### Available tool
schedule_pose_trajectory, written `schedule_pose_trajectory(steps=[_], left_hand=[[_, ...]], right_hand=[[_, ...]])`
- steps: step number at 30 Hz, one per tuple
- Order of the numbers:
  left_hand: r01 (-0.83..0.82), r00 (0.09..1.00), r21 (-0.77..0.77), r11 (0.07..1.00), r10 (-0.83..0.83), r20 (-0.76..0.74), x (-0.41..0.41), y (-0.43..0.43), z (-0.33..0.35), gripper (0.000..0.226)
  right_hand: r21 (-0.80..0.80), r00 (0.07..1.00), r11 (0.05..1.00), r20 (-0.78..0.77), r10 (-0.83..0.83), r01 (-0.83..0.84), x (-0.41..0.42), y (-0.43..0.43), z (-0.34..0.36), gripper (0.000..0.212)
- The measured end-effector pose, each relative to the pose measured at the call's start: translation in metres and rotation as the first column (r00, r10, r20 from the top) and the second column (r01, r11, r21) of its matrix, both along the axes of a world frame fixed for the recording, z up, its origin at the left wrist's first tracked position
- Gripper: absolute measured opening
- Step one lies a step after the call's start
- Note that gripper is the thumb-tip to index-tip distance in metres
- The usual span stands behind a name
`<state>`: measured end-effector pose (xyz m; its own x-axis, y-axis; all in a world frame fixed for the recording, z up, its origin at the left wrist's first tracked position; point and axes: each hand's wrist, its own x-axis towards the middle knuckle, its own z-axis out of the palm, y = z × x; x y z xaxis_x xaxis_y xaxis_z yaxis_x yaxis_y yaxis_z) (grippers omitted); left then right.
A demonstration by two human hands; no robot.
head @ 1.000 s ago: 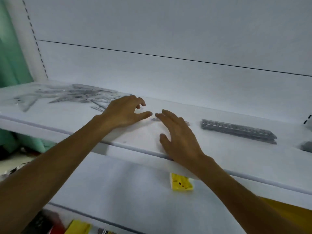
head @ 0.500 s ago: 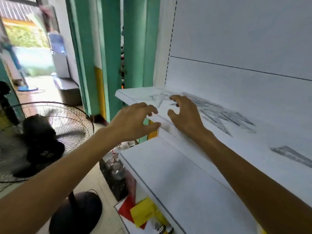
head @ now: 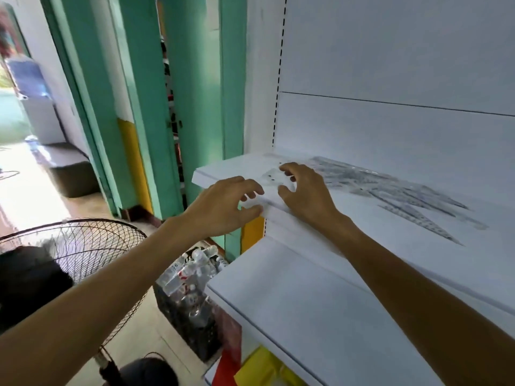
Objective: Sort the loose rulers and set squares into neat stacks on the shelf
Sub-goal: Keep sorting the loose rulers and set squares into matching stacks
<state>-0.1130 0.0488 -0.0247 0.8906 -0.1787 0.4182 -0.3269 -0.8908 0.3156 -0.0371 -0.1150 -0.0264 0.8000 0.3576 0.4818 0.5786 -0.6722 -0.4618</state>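
The loose rulers and set squares (head: 395,193) lie in a fanned, overlapping spread of clear plastic on the upper shelf (head: 220,169), running from its left end toward the right, their printed scales showing as grey bands. At the left end of the spread sits one clear set square (head: 271,175), apart from the longer pieces and close to the shelf's front corner.

The right hand (head: 306,193) is over this piece. Its fingers are arched with the tips down on the plastic and the thumb brought in at the near edge, so it pinches the set square. The forearm crosses the shelf's front lip.

The left hand (head: 223,210) is at the front edge of the same shelf, just beside the right hand. Its fingers are curled above the lip and its thumb is below it. Glare and blur there are strong, and I cannot tell whether it holds a clear piece, grips the shelf edge, or holds nothing.

Behind the shelf rises a white back panel (head: 390,65) with a slotted upright at its left. Below is a lower shelf (head: 292,302), white and bare on top, with yellow and red packets (head: 262,369) under its front edge. To the left stand green door posts (head: 195,107), a bag of plastic bottles (head: 192,277) on the floor, and a standing fan (head: 83,246) with a wire guard.
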Motion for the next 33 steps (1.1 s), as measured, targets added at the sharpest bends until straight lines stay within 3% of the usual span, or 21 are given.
schedule_pose_trajectory(steps=[10,20,27,33], left_hand=[[0.085,0.996,-0.074,0.994,-0.087,-0.018,0.099,0.039,-0.026,0.024],[0.217,0.976,0.095,0.972,-0.215,-0.027,0.131,0.054,-0.029,0.029],[0.299,0.918,0.362,0.883,-0.369,0.143,0.112,0.065,-0.03,0.043],[0.443,0.878,0.34,0.83,-0.479,0.025,0.127,0.075,-0.04,0.052]], right_hand=[[-0.062,0.992,0.991,-0.031,-0.125,0.123,0.065,-0.022,0.009,0.038],[-0.263,0.993,0.964,-0.1,-0.064,0.035,0.081,-0.01,-0.005,0.034],[-0.348,0.985,0.931,-0.089,-0.146,0.107,0.064,-0.007,-0.007,0.026],[-0.415,0.985,0.895,0.024,-0.169,0.163,0.036,-0.011,-0.011,0.029]])
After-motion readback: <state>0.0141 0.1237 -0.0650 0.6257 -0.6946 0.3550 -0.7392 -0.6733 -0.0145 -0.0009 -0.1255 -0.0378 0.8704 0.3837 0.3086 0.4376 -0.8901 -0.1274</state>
